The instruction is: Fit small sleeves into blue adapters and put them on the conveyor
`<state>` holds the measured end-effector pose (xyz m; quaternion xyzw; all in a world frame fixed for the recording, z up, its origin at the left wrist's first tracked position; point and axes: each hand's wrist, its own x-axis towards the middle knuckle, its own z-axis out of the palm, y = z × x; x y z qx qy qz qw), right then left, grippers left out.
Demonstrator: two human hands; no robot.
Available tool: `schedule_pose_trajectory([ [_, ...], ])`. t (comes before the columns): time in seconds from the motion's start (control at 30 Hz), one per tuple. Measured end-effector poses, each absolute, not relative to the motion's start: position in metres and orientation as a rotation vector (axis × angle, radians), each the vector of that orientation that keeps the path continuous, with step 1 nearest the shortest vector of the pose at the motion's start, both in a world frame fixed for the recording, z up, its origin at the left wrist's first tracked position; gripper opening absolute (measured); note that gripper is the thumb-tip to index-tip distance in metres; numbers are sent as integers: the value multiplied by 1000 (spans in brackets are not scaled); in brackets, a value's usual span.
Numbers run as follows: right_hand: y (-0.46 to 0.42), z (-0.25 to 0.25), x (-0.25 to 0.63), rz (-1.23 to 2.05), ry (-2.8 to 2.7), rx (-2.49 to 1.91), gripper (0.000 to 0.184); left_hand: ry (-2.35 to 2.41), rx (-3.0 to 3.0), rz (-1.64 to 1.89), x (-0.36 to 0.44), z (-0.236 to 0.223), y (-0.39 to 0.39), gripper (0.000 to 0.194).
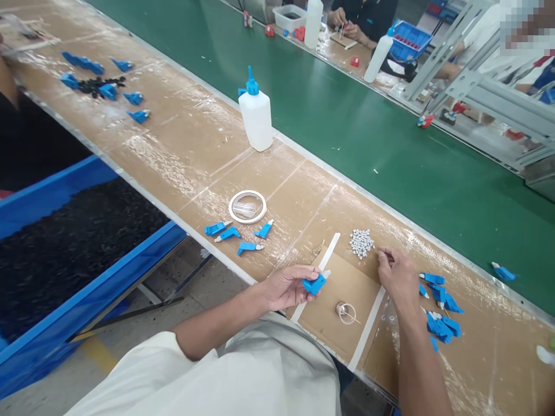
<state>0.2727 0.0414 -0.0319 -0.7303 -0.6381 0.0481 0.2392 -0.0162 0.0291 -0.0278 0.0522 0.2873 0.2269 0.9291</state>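
Note:
My left hand (291, 287) grips a blue plastic part (314, 284) with a whitish tip, held above a cardboard sheet (321, 315) taped to the bench. My right hand (396, 270) is just right of a pile of small grey pieces (361, 243). Its thumb and forefinger are pinched together, and whatever they hold is too small to make out. On the cardboard stands a small clear cup (347, 312) with a thin stick across it. More blue parts (440, 326) lie in a heap right of my right hand, and several others (228, 233) lie to the left.
A white tape ring (247, 207) lies left of the cardboard. Behind it stands a white squeeze bottle (256, 118). A green conveyor belt (347, 144) runs along the bench's far side, carrying one blue part (503, 271). A blue bin (78, 254) of black pieces is at left; co-workers sit opposite.

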Motion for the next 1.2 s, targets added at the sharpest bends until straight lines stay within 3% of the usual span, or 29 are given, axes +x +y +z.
schedule_pose_trajectory([
  [0.37,65,-22,263,254,-1798,-2218,14,543,79,449,-17,-32,32,25],
  [0.7,78,-2,253,480,-1623,-2329,22,542,103,449,-16,-35,31,27],
  [0.87,56,13,254,663,-1339,-2177,18,509,162,453,-12,-29,31,27],
  [1.03,4,34,235,1025,-1079,-1867,41,484,269,464,-1,-18,28,36],
  [1.2,-38,34,201,1317,-705,-1460,30,499,347,464,14,-9,21,47],
])
